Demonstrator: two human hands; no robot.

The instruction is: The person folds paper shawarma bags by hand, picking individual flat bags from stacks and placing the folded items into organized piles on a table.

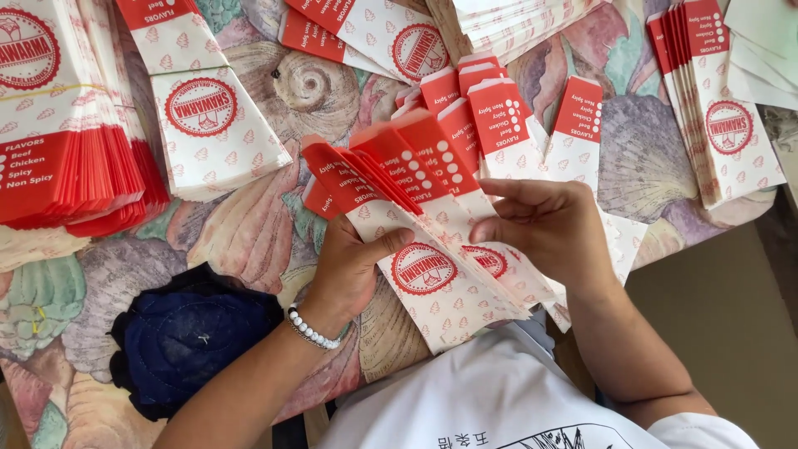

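Item 1: fanned bundle of paper sleeves (pixel 432 224), white with red tops and a round red stamp, held above the near edge of the table. About five or six red tops show in the fan; the exact count cannot be told, since the sheets overlap closely. Two round stamps are visible on its lower part.

Item 2: left hand (pixel 349 266), gripping the bundle from below, thumb pressed across the front sheet. One white bead bracelet (pixel 313 331) sits on its wrist.

Item 3: right hand (pixel 544 224), fingers laid flat along the bundle's right side, thumb tucked behind the sheets, pinching them.

Item 4: loose sleeves (pixel 499 116) lying on the table just behind the bundle, roughly six or seven red tops (some half hidden).

Item 5: thick banded stack (pixel 66 141) at far left, one stack, too many sheets to count.

Item 6: smaller stack (pixel 212 125) just beside it, one round stamp showing.

Item 7: two sleeves (pixel 374 33) at top centre, partly overlapping.

Item 8: pile of plain white sheets (pixel 515 21) at the top edge.

Item 9: slanted stack (pixel 719 108) at far right, about five red edges visible.

Item 10: one dark blue quilted cloth (pixel 187 337) at the near left, well apart from the bundle.

Item 11: shell-patterned tablecloth (pixel 266 224) under everything.
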